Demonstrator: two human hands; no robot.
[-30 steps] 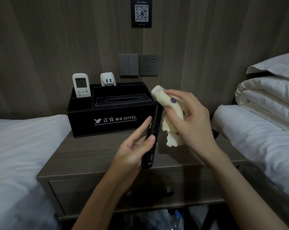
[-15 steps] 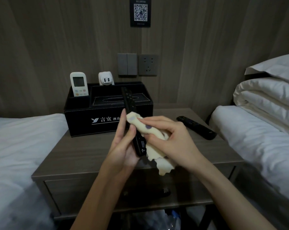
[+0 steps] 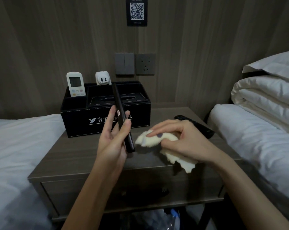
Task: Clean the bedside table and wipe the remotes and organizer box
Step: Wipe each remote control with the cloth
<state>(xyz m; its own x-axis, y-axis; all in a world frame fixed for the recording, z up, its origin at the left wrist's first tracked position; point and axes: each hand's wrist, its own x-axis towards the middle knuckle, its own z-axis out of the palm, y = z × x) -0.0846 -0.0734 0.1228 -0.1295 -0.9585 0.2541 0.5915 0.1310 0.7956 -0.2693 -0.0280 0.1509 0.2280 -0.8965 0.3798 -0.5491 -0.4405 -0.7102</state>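
Left grip [image 3: 114,143] clasps a remote [image 3: 119,105], tilted above the surface [image 3: 74,155]; right grip [image 3: 187,140], I see, clutches a cream cloth [image 3: 150,138] just beside it, near the box [image 3: 77,122].

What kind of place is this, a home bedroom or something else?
Probably a hotel room: a logo-printed organizer box, a QR code sign on the wall, and white-sheeted beds either side of the bedside table.

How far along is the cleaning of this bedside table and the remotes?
Nothing is visibly finished. In hand: the left hand holds a black remote, while the right hand grips the cloth beside it. Likely left: the second black remote on the table, the white remote standing in the box, and the box itself.
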